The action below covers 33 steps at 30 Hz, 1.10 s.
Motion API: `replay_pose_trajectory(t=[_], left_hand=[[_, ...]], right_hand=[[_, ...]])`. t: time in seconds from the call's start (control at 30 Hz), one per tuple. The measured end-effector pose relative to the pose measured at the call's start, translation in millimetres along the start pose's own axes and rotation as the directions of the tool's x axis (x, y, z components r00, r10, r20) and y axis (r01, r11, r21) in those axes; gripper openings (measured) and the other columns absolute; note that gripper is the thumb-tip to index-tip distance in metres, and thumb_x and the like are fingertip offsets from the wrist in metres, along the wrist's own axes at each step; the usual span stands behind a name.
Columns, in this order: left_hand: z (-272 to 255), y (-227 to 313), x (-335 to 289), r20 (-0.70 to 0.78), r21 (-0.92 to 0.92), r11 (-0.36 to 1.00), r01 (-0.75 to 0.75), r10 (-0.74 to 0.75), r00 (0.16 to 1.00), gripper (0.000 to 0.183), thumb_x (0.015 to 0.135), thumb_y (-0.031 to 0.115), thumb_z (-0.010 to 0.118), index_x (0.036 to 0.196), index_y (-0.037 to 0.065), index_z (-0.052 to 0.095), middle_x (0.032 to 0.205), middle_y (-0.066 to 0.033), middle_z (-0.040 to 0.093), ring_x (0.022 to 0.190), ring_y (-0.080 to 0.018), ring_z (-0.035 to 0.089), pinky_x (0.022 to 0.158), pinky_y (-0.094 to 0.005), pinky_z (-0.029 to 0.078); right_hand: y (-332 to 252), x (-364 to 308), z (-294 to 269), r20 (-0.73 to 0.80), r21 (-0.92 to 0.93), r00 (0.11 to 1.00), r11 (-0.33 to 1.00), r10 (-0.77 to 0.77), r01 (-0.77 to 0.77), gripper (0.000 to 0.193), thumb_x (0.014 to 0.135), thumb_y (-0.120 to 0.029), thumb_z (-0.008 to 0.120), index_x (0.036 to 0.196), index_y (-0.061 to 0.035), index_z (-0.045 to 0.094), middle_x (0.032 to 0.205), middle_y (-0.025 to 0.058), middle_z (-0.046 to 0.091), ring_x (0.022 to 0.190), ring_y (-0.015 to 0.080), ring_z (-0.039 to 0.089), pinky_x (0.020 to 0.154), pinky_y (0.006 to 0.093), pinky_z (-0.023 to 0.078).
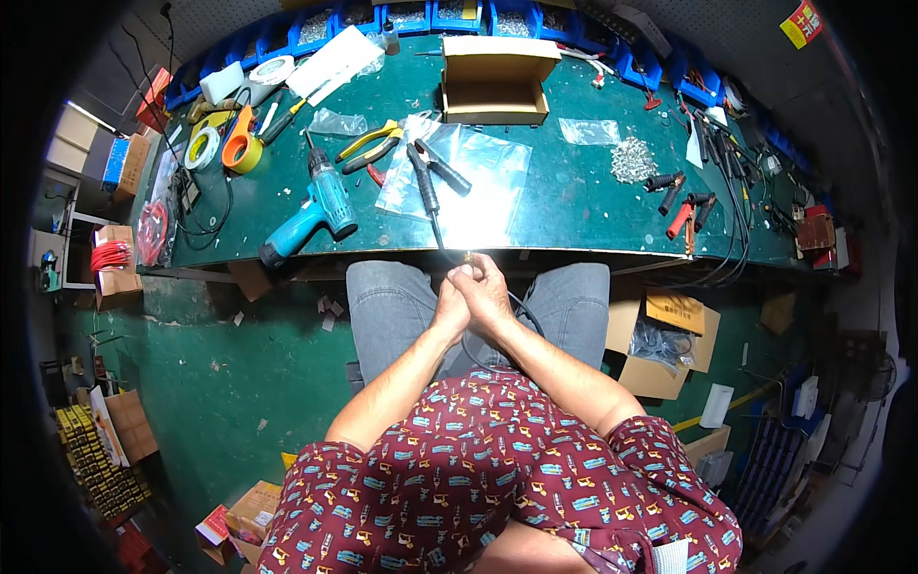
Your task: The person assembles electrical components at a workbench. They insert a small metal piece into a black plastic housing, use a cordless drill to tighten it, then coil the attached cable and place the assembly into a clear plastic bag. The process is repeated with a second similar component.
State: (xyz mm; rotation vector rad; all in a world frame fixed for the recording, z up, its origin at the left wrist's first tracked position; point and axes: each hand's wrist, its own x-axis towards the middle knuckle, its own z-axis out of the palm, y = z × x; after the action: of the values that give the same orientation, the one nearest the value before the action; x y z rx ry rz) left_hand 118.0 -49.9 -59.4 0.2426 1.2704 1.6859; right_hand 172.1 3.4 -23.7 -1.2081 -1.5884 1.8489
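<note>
My two hands are pressed together over my lap, just off the bench's front edge. Both my left hand [451, 308] and my right hand [489, 295] are closed around a black cable [441, 235]. A small brass-coloured piece [469, 256] shows at the fingertips; its exact kind is too small to tell. From there the cable runs up to a black-handled clamp [426, 182] lying open-handled on a clear plastic bag [502, 172]. Its other stretch loops out beside my right wrist and over my lap. Much of what lies between the palms is hidden.
On the green bench [574, 210] lie a teal cordless drill [320, 206], yellow-handled pliers [371, 143], an orange tape roll [243, 151], a pile of small metal parts [632, 161] and red and black clamps [681, 218]. An open cardboard box [497, 103] stands behind, before blue bins [454, 17].
</note>
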Motion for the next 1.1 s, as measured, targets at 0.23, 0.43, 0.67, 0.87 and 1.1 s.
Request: replay_pose_trajectory(t=[0.23, 0.43, 0.67, 0.87, 1.1], left_hand=[[-30, -57, 42, 0.157, 0.059, 0.994, -0.092, 0.082, 0.984, 0.035, 0.108, 0.023, 0.037, 0.105, 0.001, 0.064, 0.097, -0.0088, 0.064, 0.091, -0.0206, 0.063, 0.078, -0.0343, 0.052], [-15, -58, 24, 0.171, -0.443, 0.897, 0.004, 0.08, 0.982, 0.036, 0.11, 0.032, 0.036, 0.124, 0.008, 0.058, 0.115, -0.0078, 0.061, 0.11, -0.0176, 0.059, 0.092, -0.0328, 0.048], [7, 39, -9, -0.022, 0.183, 0.97, 0.158, -0.157, 0.987, 0.041, 0.111, 0.034, 0.031, 0.13, 0.009, 0.057, 0.12, -0.0082, 0.059, 0.118, -0.0178, 0.055, 0.102, -0.033, 0.043], [-8, 61, -10, 0.033, 0.251, 0.934, 0.254, -0.271, 0.962, 0.032, 0.111, 0.033, 0.046, 0.101, 0.007, 0.061, 0.086, -0.0033, 0.062, 0.07, -0.0091, 0.057, 0.056, -0.0267, 0.047], [-11, 133, -40, 0.003, 0.247, 0.956, 0.159, -0.165, 0.986, 0.034, 0.111, 0.032, 0.049, 0.129, 0.005, 0.058, 0.085, 0.0005, 0.061, 0.072, -0.0084, 0.059, 0.061, -0.0232, 0.053]], right_hand=[[0, 6, 8, 0.036, 0.014, 0.999, 0.999, 0.038, -0.038, 0.044, 0.083, -0.026, 0.075, 0.113, 0.0035, 0.062, 0.092, 0.0113, 0.069, 0.083, 0.0172, 0.064, 0.077, 0.034, 0.053], [-5, 9, 11, -0.029, -0.119, 0.999, 0.993, 0.02, -0.024, 0.039, 0.084, -0.026, 0.071, 0.104, 0.006, 0.063, 0.087, 0.02, 0.07, 0.082, 0.0248, 0.068, 0.076, 0.0386, 0.054], [-17, 10, 8, -0.079, -0.193, 0.994, 0.978, 0.07, -0.084, 0.04, 0.086, -0.028, 0.07, 0.104, 0.0075, 0.064, 0.089, 0.0237, 0.071, 0.083, 0.0299, 0.071, 0.077, 0.0419, 0.055], [-56, 2, -5, 0.16, 0.053, 0.96, 0.969, 0.23, -0.241, 0.031, 0.1, -0.031, 0.064, 0.102, 0.0007, 0.064, 0.077, 0.0088, 0.066, 0.063, 0.0169, 0.063, 0.059, 0.0325, 0.051], [-85, 25, -34, 0.105, -0.266, 0.943, 0.905, -0.317, 0.333, 0.03, 0.098, -0.026, 0.065, 0.097, 0.0036, 0.071, 0.084, 0.0144, 0.073, 0.073, 0.0221, 0.07, 0.072, 0.0371, 0.055]])
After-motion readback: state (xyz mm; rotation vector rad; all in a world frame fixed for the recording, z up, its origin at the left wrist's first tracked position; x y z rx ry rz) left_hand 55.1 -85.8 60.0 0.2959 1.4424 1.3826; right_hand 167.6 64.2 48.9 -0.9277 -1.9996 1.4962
